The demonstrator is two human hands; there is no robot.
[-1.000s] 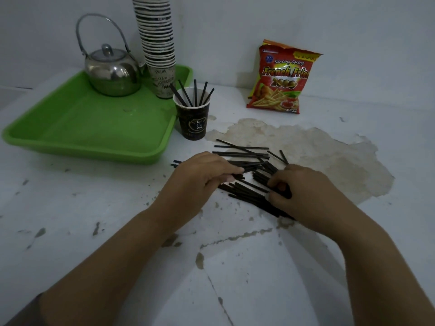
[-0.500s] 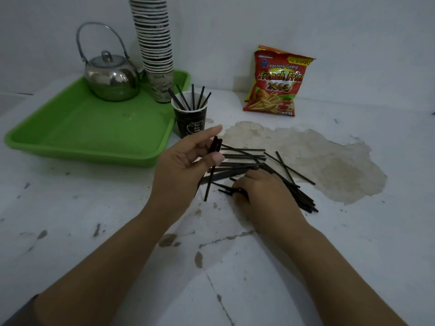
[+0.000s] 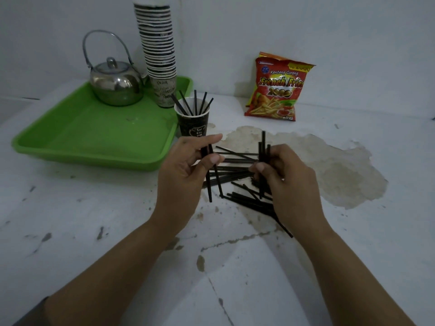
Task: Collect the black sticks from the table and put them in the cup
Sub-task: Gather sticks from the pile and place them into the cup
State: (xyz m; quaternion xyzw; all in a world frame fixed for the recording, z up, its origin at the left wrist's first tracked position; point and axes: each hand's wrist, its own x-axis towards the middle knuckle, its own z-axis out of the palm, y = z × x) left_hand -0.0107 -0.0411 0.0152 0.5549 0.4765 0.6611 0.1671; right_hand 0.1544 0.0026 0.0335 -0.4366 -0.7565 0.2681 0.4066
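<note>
Gathering, we pinch upright black sticks [image 3: 236, 161] in both our left hand [image 3: 186, 171] and right hand [image 3: 290, 178], above the pile left on the surface [image 3: 306, 267]; next we should likely drop them into the cup [image 3: 192, 122] just behind.

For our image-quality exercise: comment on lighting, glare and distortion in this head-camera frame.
Head view: dim, flat light, dull colours; glare only on the steel kettle; wide-angle bending curves the cup stack and table edge; black sticks stay distinct, though soft near the right hand.
</note>
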